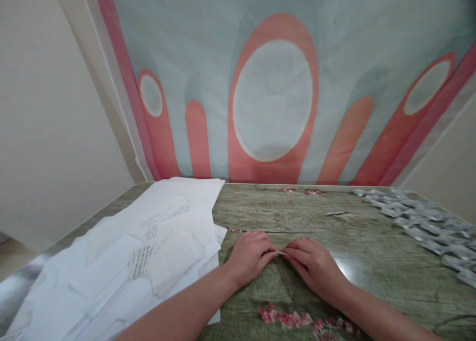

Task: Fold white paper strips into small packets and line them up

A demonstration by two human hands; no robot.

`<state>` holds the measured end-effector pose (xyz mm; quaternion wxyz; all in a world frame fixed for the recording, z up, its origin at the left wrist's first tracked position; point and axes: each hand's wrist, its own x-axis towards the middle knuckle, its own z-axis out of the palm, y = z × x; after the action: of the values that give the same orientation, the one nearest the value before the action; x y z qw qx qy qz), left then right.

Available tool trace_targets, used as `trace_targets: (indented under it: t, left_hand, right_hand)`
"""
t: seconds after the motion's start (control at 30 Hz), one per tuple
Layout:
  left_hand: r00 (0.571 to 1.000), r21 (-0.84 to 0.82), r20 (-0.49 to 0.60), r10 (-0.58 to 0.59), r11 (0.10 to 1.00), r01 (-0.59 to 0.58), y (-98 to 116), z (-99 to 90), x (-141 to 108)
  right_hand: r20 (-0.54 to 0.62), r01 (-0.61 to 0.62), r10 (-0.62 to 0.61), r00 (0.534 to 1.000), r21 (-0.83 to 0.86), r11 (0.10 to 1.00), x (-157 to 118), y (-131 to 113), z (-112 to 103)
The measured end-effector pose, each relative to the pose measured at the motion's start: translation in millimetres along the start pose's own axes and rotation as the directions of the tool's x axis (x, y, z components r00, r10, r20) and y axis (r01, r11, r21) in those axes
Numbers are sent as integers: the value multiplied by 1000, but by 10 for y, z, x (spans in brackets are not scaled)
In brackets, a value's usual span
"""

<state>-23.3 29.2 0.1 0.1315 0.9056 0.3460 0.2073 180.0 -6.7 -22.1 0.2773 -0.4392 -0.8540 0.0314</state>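
Observation:
Near the middle of the table, my left hand (pixel 252 257) and my right hand (pixel 310 266) face each other with a narrow gap between their fingertips. A small, thin strip of white paper (pixel 280 252) spans that gap, pinched at one end by each hand. Most of the strip is hidden under the fingers. Just left of my left hand spreads a big heap of white paper sheets (pixel 111 254), some with printed text and some torn, and my left forearm crosses over its right side.
Rows of folded grey-white paper pieces (pixel 427 222) lie along the table's right side. The wood-patterned table (pixel 379 271) carries a printed pink flower design (pixel 286 318) and a bright glare spot. Behind its far edge rises a blue-grey backdrop (pixel 208 48) with coral shapes.

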Motion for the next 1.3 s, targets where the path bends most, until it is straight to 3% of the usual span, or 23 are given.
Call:
trace_targets:
  t: [0.27,0.63,1.03,1.3]
  left_hand:
    - [1000,54,-3,-1,999,2,49,-9,-1]
    - [987,-258,-67,-144,958,122,-17,28,26]
    - [978,-361,-92,-189,921,144,-5,32,41]
    - [979,-397,-73,-188,906,145,-7,30,42]
  right_hand:
    - [-28,8,-5,1000,76,997,13,-8,-10]
    - [4,-150,158,987,335,930,49,14,-37]
    - [37,-135,131,991,397,908,59,-13,-52]
    - [8,-185,205,979,467,865,62,40,-37]
